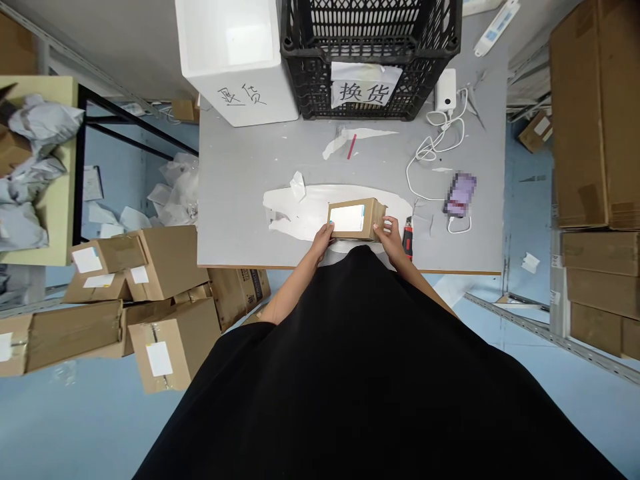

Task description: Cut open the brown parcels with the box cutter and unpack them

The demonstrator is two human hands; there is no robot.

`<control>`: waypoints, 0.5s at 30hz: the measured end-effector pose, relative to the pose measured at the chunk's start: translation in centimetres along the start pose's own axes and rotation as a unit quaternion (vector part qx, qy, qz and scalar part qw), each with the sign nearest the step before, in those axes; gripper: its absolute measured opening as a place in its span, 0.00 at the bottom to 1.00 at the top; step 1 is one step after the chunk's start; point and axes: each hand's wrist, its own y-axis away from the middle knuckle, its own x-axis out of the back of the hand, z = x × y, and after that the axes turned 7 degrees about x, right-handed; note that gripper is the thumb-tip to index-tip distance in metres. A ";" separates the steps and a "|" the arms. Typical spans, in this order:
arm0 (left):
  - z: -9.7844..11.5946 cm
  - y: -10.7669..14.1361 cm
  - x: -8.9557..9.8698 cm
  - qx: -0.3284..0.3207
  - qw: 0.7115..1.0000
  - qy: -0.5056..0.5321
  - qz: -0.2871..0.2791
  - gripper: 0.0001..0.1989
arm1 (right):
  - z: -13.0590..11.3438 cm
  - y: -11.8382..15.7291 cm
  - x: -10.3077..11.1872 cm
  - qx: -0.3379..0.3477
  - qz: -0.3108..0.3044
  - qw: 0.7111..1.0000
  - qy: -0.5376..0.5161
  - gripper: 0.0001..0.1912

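Observation:
Close to the table's front edge, a small brown cardboard box [367, 212] with a white label [347, 218] is between my hands. My left hand [323, 239] grips its left end, thumb on top near the label. At the other end, the fingers of my right hand [391, 235] pinch the box's right edge by its end flap. Beneath the box lies a torn white sheet [300, 210]. A red and black utility knife [408, 239] rests just right of my right hand.
A white bin [240, 73] and a black plastic crate [360, 87] stand at the table's back. A charging phone [460, 194] with a white cable [425, 148] lies to the right. Cardboard boxes [175, 267] are piled on the floor at left; large cartons [595, 120] stand at right.

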 end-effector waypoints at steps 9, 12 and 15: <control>-0.2 0.5 -3.3 -0.046 0.996 -0.070 -0.035 0.25 | -0.3 1.6 -0.3 0.115 0.090 0.981 0.126 0.34; 0.4 1.3 -3.5 -0.042 0.994 -0.057 -0.082 0.25 | -0.4 1.3 -0.7 0.136 0.083 0.975 0.157 0.34; 1.2 2.2 -3.1 -0.036 0.994 -0.059 -0.082 0.30 | -0.6 0.9 -0.7 0.129 0.067 0.977 0.158 0.34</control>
